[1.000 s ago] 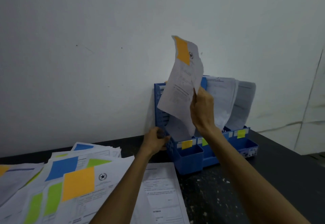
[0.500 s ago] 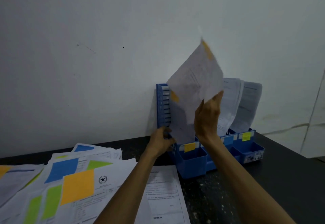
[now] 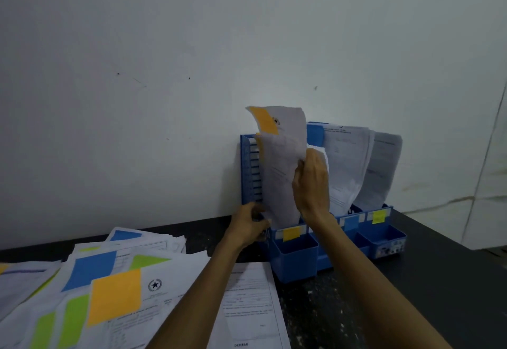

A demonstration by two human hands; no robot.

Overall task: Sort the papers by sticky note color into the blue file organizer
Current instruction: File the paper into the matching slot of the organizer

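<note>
A blue file organizer stands against the wall on the dark table. My right hand grips a white paper with an orange sticky note, whose lower end sits in the leftmost slot, above the orange label. My left hand holds the organizer's left front corner. More papers stand in the middle slot and others in the right slot, marked by a blue label and a yellow-green label.
A loose pile of papers with orange, blue and green sticky notes spreads over the table's left side. A plain printed sheet lies under my left forearm. The white wall rises right behind the organizer. Dark tabletop lies right of it.
My right hand has come down with the orange-noted paper, bringing its lower end into the leftmost slot. The left hand stays on the organizer.
</note>
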